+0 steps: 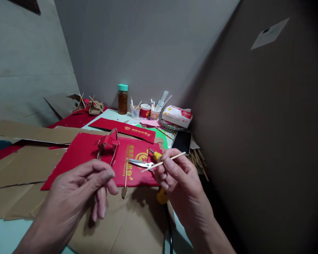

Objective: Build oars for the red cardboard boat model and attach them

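Note:
My right hand (175, 176) is closed in a pinch on a thin wooden stick (163, 162) that points left and right above the red card. My left hand (87, 187) is raised beside it, thumb and forefinger pressed together; what they hold, if anything, is too small to see. Between the hands lie scissors (141, 163) with yellow handles on a red printed cardboard sheet (84, 155). A small folded red card piece (108, 143) sits on that sheet. Another stick with a small disc at its end (125, 181) lies near my left fingers.
Brown cardboard sheets (23, 165) cover the table. At the back stand a jar with a green lid (122, 98), paper cups of sticks (145, 111), a tissue pack (177, 115) and a black phone (182, 141). A dark panel (254, 141) closes the right side. A yellow tool (161, 197) lies under my right hand.

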The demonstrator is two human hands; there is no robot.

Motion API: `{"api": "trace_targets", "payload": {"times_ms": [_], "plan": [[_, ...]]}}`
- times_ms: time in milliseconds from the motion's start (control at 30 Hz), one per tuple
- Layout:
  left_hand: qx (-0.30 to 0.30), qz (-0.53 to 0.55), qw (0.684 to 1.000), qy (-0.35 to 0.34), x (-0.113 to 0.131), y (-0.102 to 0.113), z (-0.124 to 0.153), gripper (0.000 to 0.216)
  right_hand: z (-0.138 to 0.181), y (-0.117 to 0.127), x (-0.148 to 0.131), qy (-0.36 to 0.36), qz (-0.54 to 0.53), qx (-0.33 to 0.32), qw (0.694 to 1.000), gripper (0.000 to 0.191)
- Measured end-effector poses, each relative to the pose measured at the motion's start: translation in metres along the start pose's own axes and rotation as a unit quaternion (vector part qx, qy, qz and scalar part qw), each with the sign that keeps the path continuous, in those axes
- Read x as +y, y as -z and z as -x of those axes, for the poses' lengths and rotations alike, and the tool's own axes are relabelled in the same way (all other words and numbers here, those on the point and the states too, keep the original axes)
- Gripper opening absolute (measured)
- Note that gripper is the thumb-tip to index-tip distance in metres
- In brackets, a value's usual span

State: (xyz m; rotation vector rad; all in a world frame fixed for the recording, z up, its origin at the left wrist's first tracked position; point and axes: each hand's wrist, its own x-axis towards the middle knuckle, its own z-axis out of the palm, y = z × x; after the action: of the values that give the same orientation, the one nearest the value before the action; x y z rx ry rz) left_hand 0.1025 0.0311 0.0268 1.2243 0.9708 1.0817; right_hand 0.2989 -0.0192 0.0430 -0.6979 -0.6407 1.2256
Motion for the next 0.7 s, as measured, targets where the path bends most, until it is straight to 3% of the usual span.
{"api": "trace_targets", "payload": {"times_ms": [100, 233, 367, 500, 567, 700], "plan": [[0.074, 0.032, 0.997, -0.018, 0.002, 0.000, 0.002, 0.033, 0.003, 0.000, 0.002, 0.021, 0.001, -0.019, 1.000, 0.013], [0.084, 0.051, 0.995, -0.007, 0.006, -0.002, 0.003, 0.035, 0.007, -0.003, -0.004, 0.039, 0.024, -0.028, 0.999, 0.010], [0.080, 0.035, 0.996, -0.034, 0.006, -0.002, 0.003, 0.026, 0.010, -0.001, -0.029, 0.129, 0.048, 0.031, 0.990, 0.007], [0.082, 0.057, 0.995, -0.019, 0.006, -0.002, 0.004, 0.021, 0.014, 0.007, -0.046, 0.227, 0.033, 0.091, 0.969, 0.005], [0.067, 0.069, 0.995, -0.012, 0.005, -0.003, 0.005, 0.019, 0.015, 0.007, -0.043, 0.212, 0.034, 0.081, 0.973, 0.007], [0.037, 0.083, 0.996, -0.011, 0.004, -0.001, 0.008, 0.017, 0.015, -0.001, -0.024, 0.117, 0.072, 0.022, 0.990, 0.018]]}}
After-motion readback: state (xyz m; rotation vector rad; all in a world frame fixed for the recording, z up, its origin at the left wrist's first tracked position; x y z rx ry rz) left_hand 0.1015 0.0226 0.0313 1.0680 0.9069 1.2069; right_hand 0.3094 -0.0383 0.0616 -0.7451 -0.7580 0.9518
